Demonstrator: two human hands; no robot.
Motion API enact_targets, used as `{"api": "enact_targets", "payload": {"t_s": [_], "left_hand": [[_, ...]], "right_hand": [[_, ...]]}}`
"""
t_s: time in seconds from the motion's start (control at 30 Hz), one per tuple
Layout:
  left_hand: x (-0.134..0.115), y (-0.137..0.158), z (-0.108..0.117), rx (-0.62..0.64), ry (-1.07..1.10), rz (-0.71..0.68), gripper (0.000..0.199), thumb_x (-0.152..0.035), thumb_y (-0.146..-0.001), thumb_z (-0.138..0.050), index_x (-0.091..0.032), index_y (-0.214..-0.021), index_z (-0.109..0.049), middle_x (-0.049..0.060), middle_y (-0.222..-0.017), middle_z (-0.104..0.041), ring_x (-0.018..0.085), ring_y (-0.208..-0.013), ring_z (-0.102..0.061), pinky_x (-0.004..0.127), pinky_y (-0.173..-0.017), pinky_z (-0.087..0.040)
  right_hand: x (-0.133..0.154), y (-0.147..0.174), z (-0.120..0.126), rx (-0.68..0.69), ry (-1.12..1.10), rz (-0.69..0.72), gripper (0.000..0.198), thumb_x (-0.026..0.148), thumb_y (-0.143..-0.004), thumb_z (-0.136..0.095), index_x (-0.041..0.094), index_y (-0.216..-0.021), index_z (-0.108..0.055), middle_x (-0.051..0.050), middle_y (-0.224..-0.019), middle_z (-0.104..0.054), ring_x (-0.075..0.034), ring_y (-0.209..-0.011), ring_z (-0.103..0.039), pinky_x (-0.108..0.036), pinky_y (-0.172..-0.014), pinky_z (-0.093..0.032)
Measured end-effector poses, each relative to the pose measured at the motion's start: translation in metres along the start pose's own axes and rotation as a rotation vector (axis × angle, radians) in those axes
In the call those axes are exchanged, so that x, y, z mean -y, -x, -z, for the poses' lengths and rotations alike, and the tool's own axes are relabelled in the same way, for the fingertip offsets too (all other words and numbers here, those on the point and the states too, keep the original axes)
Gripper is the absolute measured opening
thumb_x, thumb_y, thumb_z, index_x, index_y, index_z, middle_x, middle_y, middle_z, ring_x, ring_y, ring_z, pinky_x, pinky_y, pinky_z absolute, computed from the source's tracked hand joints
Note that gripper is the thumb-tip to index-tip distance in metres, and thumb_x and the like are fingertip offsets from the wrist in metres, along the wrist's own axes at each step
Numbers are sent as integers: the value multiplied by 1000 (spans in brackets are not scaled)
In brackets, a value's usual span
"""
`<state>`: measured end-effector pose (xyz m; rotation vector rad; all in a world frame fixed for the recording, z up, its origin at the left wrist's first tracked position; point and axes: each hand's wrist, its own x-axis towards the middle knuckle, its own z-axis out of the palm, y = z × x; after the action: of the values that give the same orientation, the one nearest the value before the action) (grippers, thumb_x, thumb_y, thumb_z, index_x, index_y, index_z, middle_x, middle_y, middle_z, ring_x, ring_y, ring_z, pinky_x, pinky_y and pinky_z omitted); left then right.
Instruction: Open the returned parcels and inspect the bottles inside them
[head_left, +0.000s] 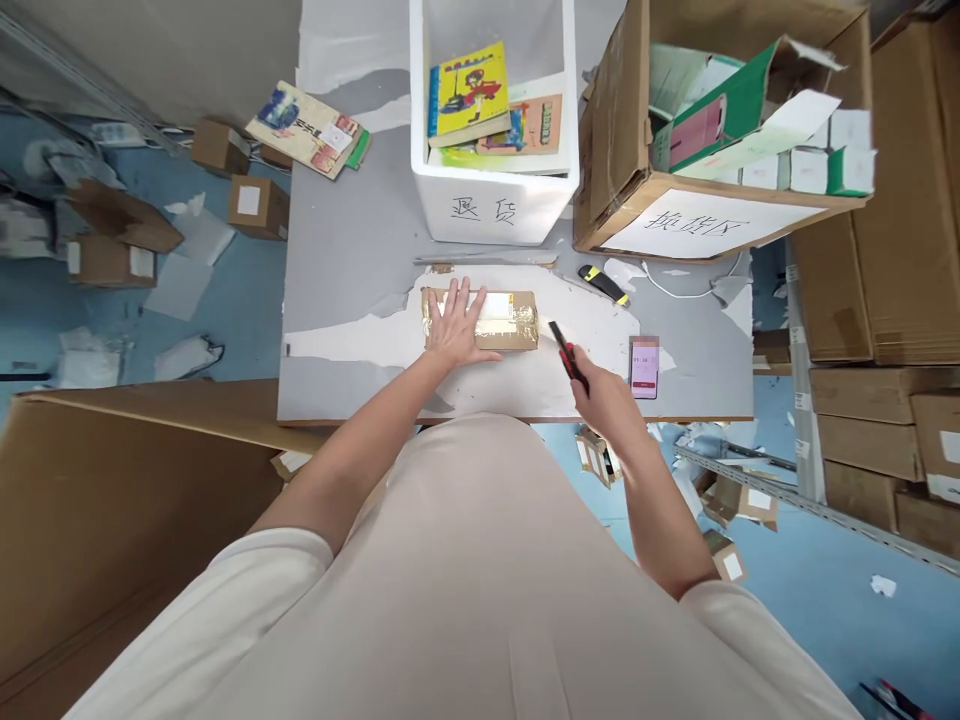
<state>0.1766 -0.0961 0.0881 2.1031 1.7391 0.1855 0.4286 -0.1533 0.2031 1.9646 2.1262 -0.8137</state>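
A small brown cardboard box (pixel 517 330), taped with shiny clear tape and bearing a white label, lies on the worktable (pixel 337 385). My left hand (pixel 454 330) rests flat on its left part with the fingers spread. In my right hand (pixel 600 390) is a black and red utility knife (pixel 568 358), its tip pointing up and left, just right of the box and apart from it. A second utility knife (pixel 604 285), yellow and black, lies farther back on the table.
Behind the box stand a white bin (pixel 487 205) with several books and a large carton (pixel 611 150) of green and white boxes. Books (pixel 307 130) lie at back left, a phone (pixel 644 367) at right. An open carton (pixel 135 520) stands at front left.
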Motion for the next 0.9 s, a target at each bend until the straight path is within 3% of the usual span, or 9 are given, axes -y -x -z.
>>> {"api": "enact_targets", "payload": {"t_s": [0.1,0.2,0.3,0.43,0.53,0.67,0.8,0.9], "left_hand": [[12,14,14,-89,26,22,128,-77,-59,-68,-13,-155,-12,23,-161,-6,43,-149,2,63,-115,3],[38,40,15,-188,91,183,130,-74,-61,-70,-12,-155,-7,26,-160,-9,41,-149,-3,61,-117,-7],[67,64,-4,-95,321,350,125,-64,-60,-76,-12,-154,-13,25,-156,-27,37,-145,-28,51,-115,-28],[79,70,-39,-61,702,395,90,-53,-74,-67,-12,-147,-33,20,-148,-44,29,-133,-48,41,-107,-42],[71,66,-42,-118,822,416,65,-47,-83,-56,-13,-138,-47,15,-136,-58,23,-123,-58,36,-102,-46],[57,69,-20,-168,724,458,48,-51,-83,-53,-15,-113,-67,10,-108,-72,22,-97,-67,31,-86,-51],[45,70,-7,-187,507,574,53,-59,-86,-44,-16,-75,-71,7,-73,-70,21,-74,-63,31,-71,-46],[42,65,-15,-114,452,611,56,-59,-88,-41,-17,-66,-69,7,-67,-67,21,-71,-61,31,-68,-44]], "right_hand": [[-23,-15,-21,-151,-422,-88,71,39,-86,-51,20,-150,-27,-3,-86,-69,-18,-64,-65,-34,-68,-54],[-32,-49,-61,-216,-800,-156,65,51,-72,-65,19,-125,-46,1,-83,-63,-12,-54,-58,-30,-57,-53],[-26,-78,-98,-187,-923,-163,55,48,-61,-73,22,-101,-45,8,-72,-55,-11,-53,-54,-27,-54,-50],[-10,-95,-117,-171,-1017,-122,47,43,-63,-69,25,-92,-37,12,-65,-48,-11,-53,-53,-26,-54,-48],[-5,-97,-109,-216,-1006,-125,41,44,-67,-66,25,-89,-36,11,-64,-48,-11,-51,-52,-25,-53,-46],[-12,-95,-82,-297,-814,-100,36,50,-70,-65,24,-85,-45,7,-66,-54,-13,-56,-53,-27,-58,-46],[-18,-100,-67,-281,-557,-70,37,57,-72,-64,23,-79,-50,2,-68,-58,-16,-62,-54,-28,-61,-45],[-20,-110,-71,-196,-495,-109,33,53,-73,-62,22,-79,-51,2,-68,-58,-17,-63,-55,-28,-62,-45]]}}
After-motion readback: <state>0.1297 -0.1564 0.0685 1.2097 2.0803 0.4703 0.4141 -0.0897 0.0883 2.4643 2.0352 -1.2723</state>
